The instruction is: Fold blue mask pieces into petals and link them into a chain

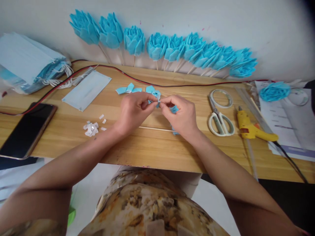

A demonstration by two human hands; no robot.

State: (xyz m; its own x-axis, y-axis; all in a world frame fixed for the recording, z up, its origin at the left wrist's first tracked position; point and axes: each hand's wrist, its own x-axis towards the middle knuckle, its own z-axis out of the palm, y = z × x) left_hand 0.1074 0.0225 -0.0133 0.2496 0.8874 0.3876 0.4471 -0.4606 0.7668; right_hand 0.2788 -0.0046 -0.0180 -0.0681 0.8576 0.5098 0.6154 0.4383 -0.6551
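Note:
My left hand [136,109] and my right hand [180,113] meet over the middle of the table, thumb and forefinger pinched on each. Between the fingertips is a small pale piece of material [158,100], partly covered by the fingers. Just behind it shows a small rolled blue piece [155,94], and whether the two are joined I cannot tell. Cut blue pieces [129,88] lie beyond my left hand, and another blue piece [175,130] lies partly under my right. A thin wooden stick [155,128] rests on the table below both hands.
Blue flowers on sticks [134,40] lean along the wall. Scissors [220,123], a tape roll [222,98] and a yellow glue gun [251,126] lie right. Left are a phone [27,129], a face mask [87,88], a mask pack [29,62] and white scraps [91,128]. A cable [137,80] crosses behind.

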